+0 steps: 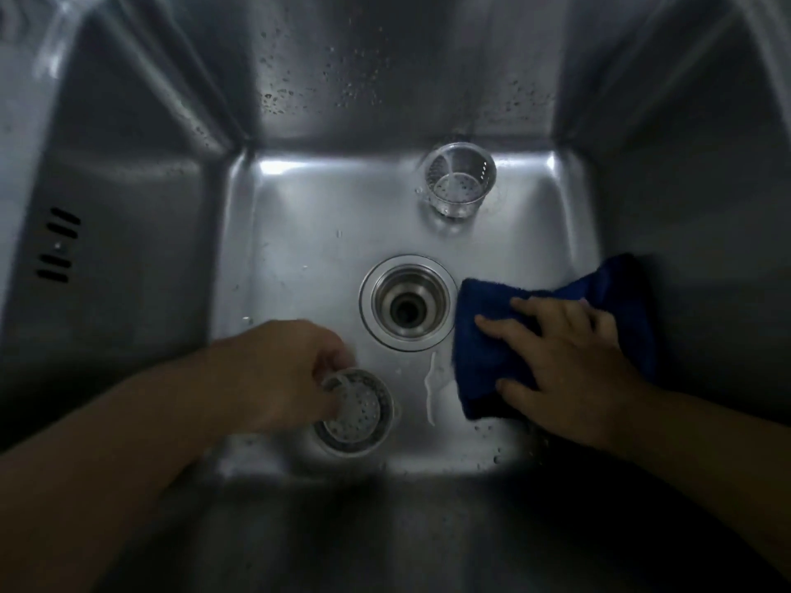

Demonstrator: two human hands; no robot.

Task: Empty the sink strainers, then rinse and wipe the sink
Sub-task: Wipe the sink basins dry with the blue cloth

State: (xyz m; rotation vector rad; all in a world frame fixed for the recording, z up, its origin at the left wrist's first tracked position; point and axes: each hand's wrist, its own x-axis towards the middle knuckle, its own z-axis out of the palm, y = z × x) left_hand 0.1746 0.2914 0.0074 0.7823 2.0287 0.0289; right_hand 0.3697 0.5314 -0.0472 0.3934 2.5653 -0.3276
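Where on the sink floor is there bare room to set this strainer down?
Widest bare floor: rear left, bordered by the steel sink's left wall, the upright perforated steel strainer basket and the open round drain. Crowded: the right hand presses the dark blue cloth on the right; the left hand holds the round steel strainer front left.

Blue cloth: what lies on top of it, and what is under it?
The right hand lies flat on the cloth, fingers spread. Under it is the sink floor, right of the open drain; that patch is covered, so its state cannot be seen.
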